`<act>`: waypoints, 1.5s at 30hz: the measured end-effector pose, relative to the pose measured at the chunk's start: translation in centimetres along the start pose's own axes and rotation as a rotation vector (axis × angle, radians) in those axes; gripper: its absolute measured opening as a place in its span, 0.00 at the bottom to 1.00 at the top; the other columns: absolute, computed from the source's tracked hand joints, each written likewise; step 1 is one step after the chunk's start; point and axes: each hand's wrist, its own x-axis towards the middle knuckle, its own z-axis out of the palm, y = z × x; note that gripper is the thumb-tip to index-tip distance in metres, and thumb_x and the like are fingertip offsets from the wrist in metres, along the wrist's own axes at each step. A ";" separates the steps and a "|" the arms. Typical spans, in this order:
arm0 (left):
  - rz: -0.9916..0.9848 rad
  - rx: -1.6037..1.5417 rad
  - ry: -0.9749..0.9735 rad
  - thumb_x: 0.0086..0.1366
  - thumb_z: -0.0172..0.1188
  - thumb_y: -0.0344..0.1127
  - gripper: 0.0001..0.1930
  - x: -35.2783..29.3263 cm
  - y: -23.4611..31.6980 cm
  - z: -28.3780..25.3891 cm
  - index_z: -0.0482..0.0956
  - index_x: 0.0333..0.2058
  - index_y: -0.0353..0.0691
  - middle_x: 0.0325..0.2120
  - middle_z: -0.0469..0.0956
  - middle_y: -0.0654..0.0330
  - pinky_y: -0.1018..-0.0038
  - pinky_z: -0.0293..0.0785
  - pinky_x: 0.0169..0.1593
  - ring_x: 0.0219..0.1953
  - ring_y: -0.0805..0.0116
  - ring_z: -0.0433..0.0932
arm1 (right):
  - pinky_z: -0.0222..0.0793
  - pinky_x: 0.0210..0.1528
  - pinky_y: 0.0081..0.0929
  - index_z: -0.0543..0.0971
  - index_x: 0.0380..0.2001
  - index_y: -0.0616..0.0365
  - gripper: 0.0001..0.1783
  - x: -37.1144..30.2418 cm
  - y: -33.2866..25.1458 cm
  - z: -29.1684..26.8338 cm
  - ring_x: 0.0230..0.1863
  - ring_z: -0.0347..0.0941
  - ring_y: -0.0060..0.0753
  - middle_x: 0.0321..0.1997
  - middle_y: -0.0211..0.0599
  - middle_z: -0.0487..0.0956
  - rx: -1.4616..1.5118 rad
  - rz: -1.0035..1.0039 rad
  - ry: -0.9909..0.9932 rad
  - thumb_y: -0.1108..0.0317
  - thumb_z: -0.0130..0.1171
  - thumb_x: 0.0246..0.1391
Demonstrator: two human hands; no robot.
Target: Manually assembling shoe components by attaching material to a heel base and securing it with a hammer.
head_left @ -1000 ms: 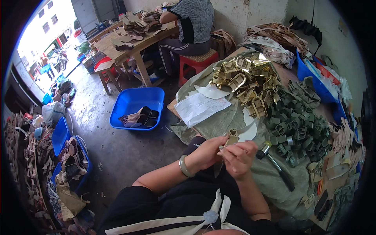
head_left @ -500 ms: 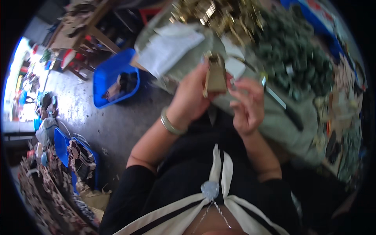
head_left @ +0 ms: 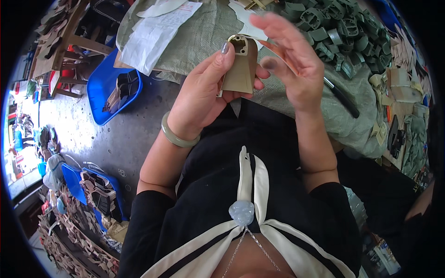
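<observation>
The left hand (head_left: 204,88) is clamped on a hollow block (head_left: 241,76) with smooth khaki sides, a shiny edge and a notched opening at its upper end. The right hand (head_left: 303,72), fingers spread, is just right of the block; whether it grips a thin brown strip (head_left: 280,52) I cannot tell. Left of the block, a blue tub (head_left: 96,88) holds dark and tan pieces (head_left: 126,85); well below-left, another blue tub (head_left: 117,192) holds similar ones.
</observation>
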 end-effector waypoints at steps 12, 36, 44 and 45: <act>0.030 -0.059 0.127 0.68 0.44 0.54 0.24 0.9 -1.9 -0.3 0.70 0.44 0.36 0.28 0.74 0.59 0.77 0.65 0.26 0.25 0.71 0.72 | 0.69 0.47 0.21 0.79 0.38 0.68 0.19 2.4 -1.5 -1.4 0.41 0.77 0.28 0.37 0.43 0.81 -0.388 0.029 -0.183 0.59 0.51 0.60; 0.082 -0.171 0.131 0.69 0.45 0.49 0.19 0.4 -3.1 1.2 0.71 0.46 0.40 0.37 0.76 0.62 0.73 0.71 0.41 0.38 0.73 0.75 | 0.70 0.52 0.39 0.78 0.39 0.68 0.15 -3.5 -0.5 0.9 0.48 0.76 0.47 0.42 0.48 0.80 -0.745 -0.368 0.043 0.82 0.59 0.44; 0.093 -0.201 0.142 0.68 0.46 0.49 0.19 0.5 -3.9 1.1 0.71 0.46 0.39 0.37 0.76 0.62 0.73 0.71 0.41 0.38 0.72 0.75 | 0.72 0.49 0.33 0.78 0.40 0.68 0.12 -4.1 -0.2 1.2 0.45 0.77 0.43 0.41 0.48 0.80 -0.861 -0.380 0.064 0.78 0.56 0.50; 0.105 -0.197 0.128 0.68 0.46 0.49 0.20 0.5 -3.7 1.3 0.71 0.46 0.39 0.38 0.76 0.61 0.72 0.72 0.41 0.39 0.72 0.75 | 0.72 0.49 0.33 0.78 0.40 0.68 0.12 -4.2 -0.5 1.3 0.45 0.77 0.43 0.41 0.48 0.80 -0.863 -0.378 0.063 0.78 0.56 0.50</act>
